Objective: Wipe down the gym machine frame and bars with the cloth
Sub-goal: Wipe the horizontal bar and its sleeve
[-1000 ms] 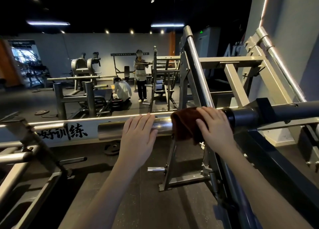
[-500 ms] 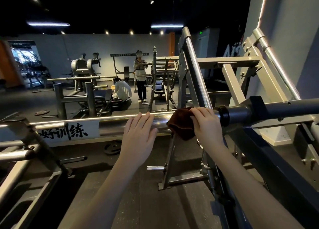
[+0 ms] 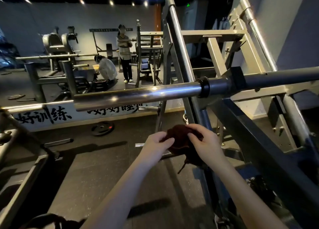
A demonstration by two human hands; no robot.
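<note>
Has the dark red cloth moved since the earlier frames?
Yes: the dark red cloth came down off the horizontal chrome bar; left hand and right hand hold it below the bar.

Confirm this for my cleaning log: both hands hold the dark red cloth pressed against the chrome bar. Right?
Not quite: the left hand and right hand do hold the dark red cloth, but below the chrome bar, clear of it, as the head view shows.

Chrome bar (image 3: 138, 95) overhead; open floor (image 3: 96, 173) below.

Cloth (image 3: 179, 139) between both hands (below the bar (image 3: 138, 95)); weight plate (image 3: 103, 128) floorward, left
</note>
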